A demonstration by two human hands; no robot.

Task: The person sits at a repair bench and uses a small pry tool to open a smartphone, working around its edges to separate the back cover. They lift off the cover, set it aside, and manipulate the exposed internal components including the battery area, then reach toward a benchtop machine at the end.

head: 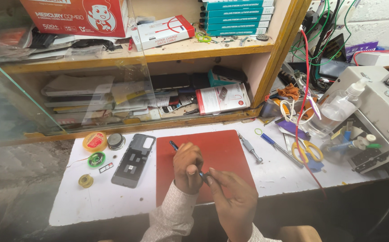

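Screwdriver (186, 159), thin w/ dark-blue handle, held over the red mat (221, 150), tip end poking up-left past the knuckles. Left hand (187, 166) curled shut round the shaft, thumb on top; right hand (232, 197) pinching the back end btwn thumb and fingertips, rest of fingers loosely folded. Looks like fiddling w/ the tool itself, swapping or seating a bit maybe, can't tell for sure. Best kept low over the mat so anything dropped lands on red, not the white bench. Opened phone back (134, 160) just left of the mat, solder reels (95, 141) further left. Second driver (251, 148) just right of the mat, yellow scissors (308, 151) further right.
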